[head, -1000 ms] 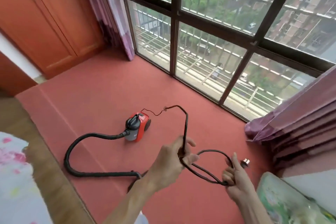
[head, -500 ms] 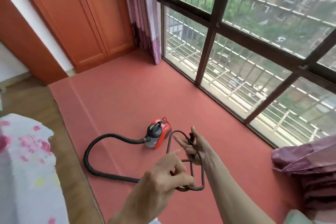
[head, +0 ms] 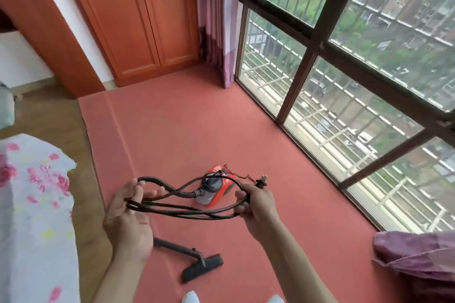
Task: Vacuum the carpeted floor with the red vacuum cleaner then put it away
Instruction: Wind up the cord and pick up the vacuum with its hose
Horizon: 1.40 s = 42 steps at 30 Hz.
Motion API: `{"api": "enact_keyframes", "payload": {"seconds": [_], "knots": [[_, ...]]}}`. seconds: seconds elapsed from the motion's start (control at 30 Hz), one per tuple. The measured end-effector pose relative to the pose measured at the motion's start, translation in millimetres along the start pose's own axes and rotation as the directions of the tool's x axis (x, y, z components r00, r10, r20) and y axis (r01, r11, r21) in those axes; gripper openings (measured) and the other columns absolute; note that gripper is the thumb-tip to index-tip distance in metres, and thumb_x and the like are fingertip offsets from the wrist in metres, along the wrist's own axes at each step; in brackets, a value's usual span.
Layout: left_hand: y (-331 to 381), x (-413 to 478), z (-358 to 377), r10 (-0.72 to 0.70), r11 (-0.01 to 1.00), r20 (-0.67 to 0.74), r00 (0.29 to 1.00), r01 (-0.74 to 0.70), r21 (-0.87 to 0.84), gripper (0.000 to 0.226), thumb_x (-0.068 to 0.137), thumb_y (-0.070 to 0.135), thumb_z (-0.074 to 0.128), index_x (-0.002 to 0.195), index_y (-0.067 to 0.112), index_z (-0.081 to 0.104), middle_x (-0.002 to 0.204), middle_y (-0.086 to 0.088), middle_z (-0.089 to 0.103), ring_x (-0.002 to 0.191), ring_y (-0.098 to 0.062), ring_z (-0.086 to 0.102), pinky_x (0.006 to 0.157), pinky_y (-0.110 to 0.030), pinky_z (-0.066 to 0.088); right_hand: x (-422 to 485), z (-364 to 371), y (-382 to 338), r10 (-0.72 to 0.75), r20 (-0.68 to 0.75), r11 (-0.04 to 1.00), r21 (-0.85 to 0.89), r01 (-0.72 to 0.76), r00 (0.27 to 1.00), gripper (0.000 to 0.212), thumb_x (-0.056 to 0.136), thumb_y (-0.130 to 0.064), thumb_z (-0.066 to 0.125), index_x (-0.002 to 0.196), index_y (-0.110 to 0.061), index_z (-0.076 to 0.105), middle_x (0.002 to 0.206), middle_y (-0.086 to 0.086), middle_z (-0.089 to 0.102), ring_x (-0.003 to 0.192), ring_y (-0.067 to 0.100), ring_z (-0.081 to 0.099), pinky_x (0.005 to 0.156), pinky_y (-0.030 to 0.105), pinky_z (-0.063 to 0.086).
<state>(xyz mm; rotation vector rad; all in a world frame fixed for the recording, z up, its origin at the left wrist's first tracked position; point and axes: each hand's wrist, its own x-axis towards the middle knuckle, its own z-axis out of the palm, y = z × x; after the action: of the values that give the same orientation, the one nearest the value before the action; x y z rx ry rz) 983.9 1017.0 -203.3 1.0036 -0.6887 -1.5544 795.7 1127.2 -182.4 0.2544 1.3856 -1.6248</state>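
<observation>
The small red vacuum cleaner (head: 218, 189) sits on the red carpet (head: 197, 130), partly behind the cord. Its black power cord (head: 182, 209) is gathered in long loops stretched between my hands. My left hand (head: 128, 214) holds the left end of the loops with fingers curled round them. My right hand (head: 256, 202) grips the right end, and the plug (head: 261, 181) sticks out above it. The black wand and floor nozzle (head: 200, 269) lie on the carpet below my hands. Most of the hose is hidden by my hands.
A floor-to-ceiling window (head: 344, 81) with dark frames runs along the right. Purple curtains (head: 216, 19) hang in the corner, another bunch (head: 416, 261) at the lower right. An orange wardrobe (head: 138, 19) stands at the back. A floral bedsheet (head: 32, 204) lies over wood floor at the left.
My hands have drawn apart, pulling the cord loops out long and flat. The view has shifted, so the wand and nozzle now show on the carpet.
</observation>
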Motion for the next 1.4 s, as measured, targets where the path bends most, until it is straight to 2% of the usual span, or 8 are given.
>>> {"api": "enact_keyframes", "payload": {"seconds": [0.23,0.37,0.5,0.73,0.93,1.17,1.27,1.4], "knots": [[-162.1,-21.8,69.3,-0.636,0.752,-0.146,0.758,0.567,-0.336,0.033,0.105,0.013,0.045,0.075,0.003,0.056,0.06,-0.009,0.066,0.045,-0.015,0.069,0.046,-0.023,0.058,4.9,-80.5,-40.5,-0.1,0.009,0.96,-0.26,0.099,0.995,0.016,0.099,-0.011,0.051,0.086,-0.005,0.059,0.057,0.004,0.048,0.032,0.012,0.032,0.045,0.028,0.039],[-236.4,-62.6,127.7,-0.758,0.59,0.03,0.651,0.705,-0.393,0.045,0.107,0.024,0.036,0.096,-0.007,0.066,0.082,-0.023,0.072,0.069,-0.033,0.073,0.048,-0.039,0.061,23.8,-143.3,-83.8,-0.163,0.019,0.887,-0.435,0.155,0.986,0.023,0.099,-0.012,0.05,0.086,-0.002,0.066,0.055,0.004,0.051,0.04,0.016,0.038,0.051,0.032,0.037],[-273.2,-89.3,178.6,-0.833,0.392,0.25,0.494,0.845,-0.363,0.055,0.101,0.046,0.043,0.117,-0.006,0.05,0.109,-0.03,0.055,0.079,-0.047,0.069,0.051,-0.058,0.058,35.1,-195.4,-125.4,-0.14,0.027,0.85,-0.509,0.135,0.99,0.026,0.1,-0.015,0.05,0.085,-0.002,0.067,0.056,0.006,0.05,0.045,0.019,0.039,0.047,0.028,0.035],[-329.6,-99.2,262.5,-0.876,0.288,0.315,0.365,0.921,-0.264,0.076,0.098,0.056,0.044,0.136,-0.011,0.04,0.137,-0.035,0.046,0.104,-0.048,0.06,0.054,-0.061,0.057,48.1,-258.8,-177.5,-0.119,0.042,0.897,-0.424,0.126,0.992,0.03,0.1,-0.019,0.053,0.08,-0.002,0.067,0.058,0.008,0.05,0.045,0.017,0.047,0.046,0.026,0.045],[-359.4,-79.1,319.5,-0.864,0.271,0.349,0.362,0.92,-0.281,0.075,0.099,0.052,0.043,0.107,-0.022,0.054,0.091,-0.036,0.068,0.073,-0.043,0.073,0.061,-0.049,0.061,77.4,-290.0,-200.9,-0.139,0.03,0.938,-0.316,0.142,0.99,0.03,0.098,-0.019,0.056,0.079,0.002,0.066,0.06,0.014,0.054,0.066,0.03,0.048,0.06,0.033,0.046],[-390.7,-8.1,394.8,-0.874,0.422,0.103,0.474,0.848,-0.322,0.043,0.102,0.042,0.047,0.083,0.004,0.055,0.062,-0.009,0.065,0.069,-0.02,0.055,0.068,-0.036,0.045,146.7,-269.4,-266.5,-0.234,0.036,0.937,-0.258,0.235,0.972,0.027,0.098,-0.017,0.054,0.082,0.004,0.06,0.06,0.014,0.049,0.059,0.026,0.047,0.07,0.039,0.045],[-383.1,40.6,433.0,-0.827,0.528,-0.033,0.561,0.757,-0.385,0.034,0.105,0.027,0.047,0.076,0.01,0.044,0.073,-0.008,0.05,0.069,-0.019,0.05,0.069,-0.036,0.049,185.1,-252.8,-297.3,-0.194,-0.007,0.972,-0.134,0.191,0.981,0.022,0.1,-0.013,0.049,0.085,0.002,0.055,0.059,0.012,0.048,0.056,0.023,0.052,0.07,0.036,0.047],[-373.9,99.5,459.2,-0.693,0.71,-0.178,0.698,0.62,-0.334,0.032,0.105,0.011,0.047,0.073,0.009,0.041,0.063,-0.01,0.041,0.05,-0.02,0.053,0.04,-0.028,0.054,261.1,-234.6,-316.5,-0.067,-0.088,0.997,-0.034,0.065,0.994,0.026,0.101,-0.022,0.051,0.08,-0.006,0.054,0.06,0.007,0.05,0.058,0.022,0.056,0.063,0.028,0.046]]}}
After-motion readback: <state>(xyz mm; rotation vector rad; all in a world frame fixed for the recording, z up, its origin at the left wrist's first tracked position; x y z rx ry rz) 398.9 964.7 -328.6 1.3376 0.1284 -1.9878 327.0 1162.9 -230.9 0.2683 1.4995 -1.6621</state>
